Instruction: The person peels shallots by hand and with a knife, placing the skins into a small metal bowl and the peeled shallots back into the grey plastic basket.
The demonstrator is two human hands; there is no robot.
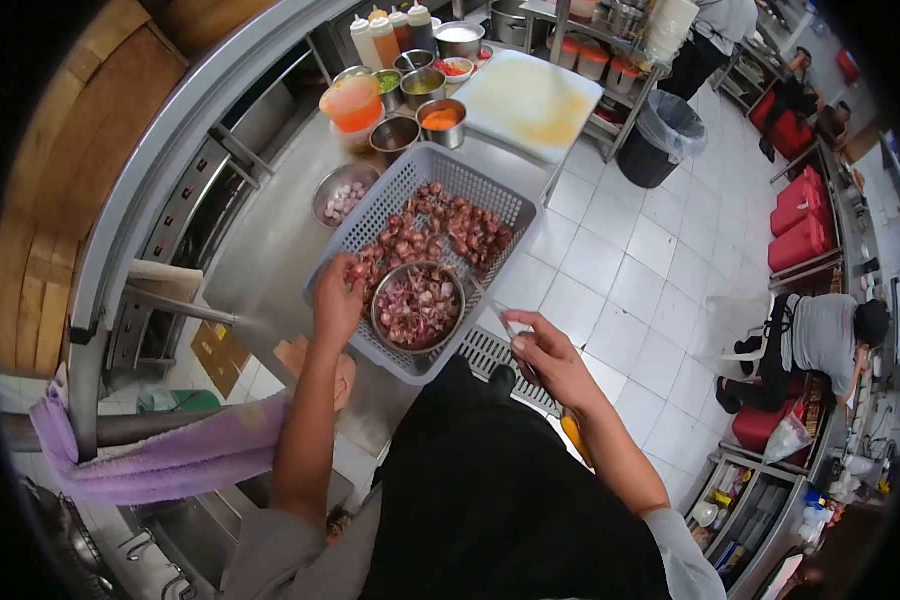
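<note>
A grey perforated plastic basket (522, 205) holds many unpeeled red shallots (435, 225). Inside its near end sits a round metal bowl (462, 300) full of papery shallot skins and pieces (417, 308). My left hand (338, 298) is at the basket's left side, its fingers closed on a red shallot (357, 272) beside the bowl. Right of the basket, my right hand (550, 362) is closed round a small knife (513, 324); its short blade points toward the basket and the fingers cover most of it. Left of the basket, a metal bowl (322, 195) contains peeled shallots (344, 203).
A yellow object (576, 440) shows below my right wrist. Sauce bottles (385, 35), metal tubs (442, 120) and a stained cutting board (528, 100) stand beyond the basket. A purple towel (170, 450) hangs at left. A lined bin (660, 140) and co-workers (815, 335) are at right.
</note>
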